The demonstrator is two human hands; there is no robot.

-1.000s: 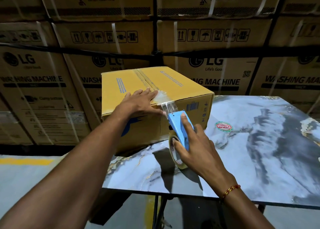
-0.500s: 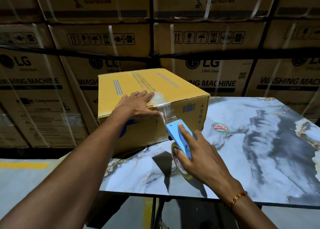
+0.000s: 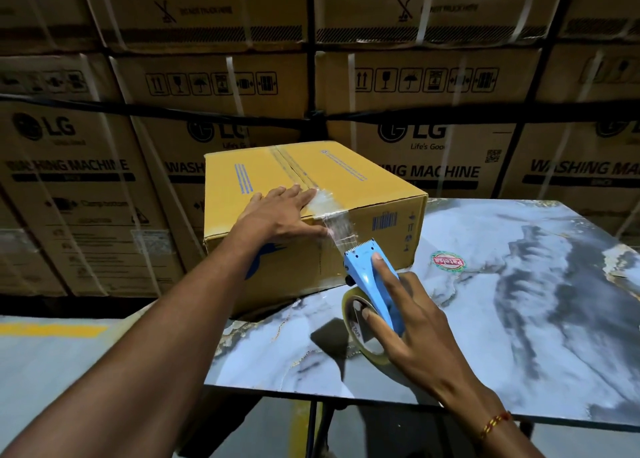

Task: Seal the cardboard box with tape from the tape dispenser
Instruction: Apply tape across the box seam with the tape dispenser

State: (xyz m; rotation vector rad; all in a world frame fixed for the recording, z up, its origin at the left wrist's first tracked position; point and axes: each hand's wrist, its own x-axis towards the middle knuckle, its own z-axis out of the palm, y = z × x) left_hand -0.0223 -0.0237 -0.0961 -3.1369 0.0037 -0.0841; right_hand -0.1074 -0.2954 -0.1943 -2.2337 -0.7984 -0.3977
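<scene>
While the left hand [image 3: 280,212] lies flat on the yellow cardboard box [image 3: 346,180], the right hand [image 3: 412,326] grips the blue plastic tape dispenser [image 3: 369,272], toothed end angled up toward the box's near top edge, glossy clear tape [image 3: 337,227] stretched between, above the marbled table [image 3: 519,302].

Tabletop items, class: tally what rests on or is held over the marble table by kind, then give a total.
Yellow cardboard box: 1
Blue tape dispenser: 1
Tape roll: 1
Round sticker: 1
Hands: 2, left hand, right hand
Total: 6
</scene>
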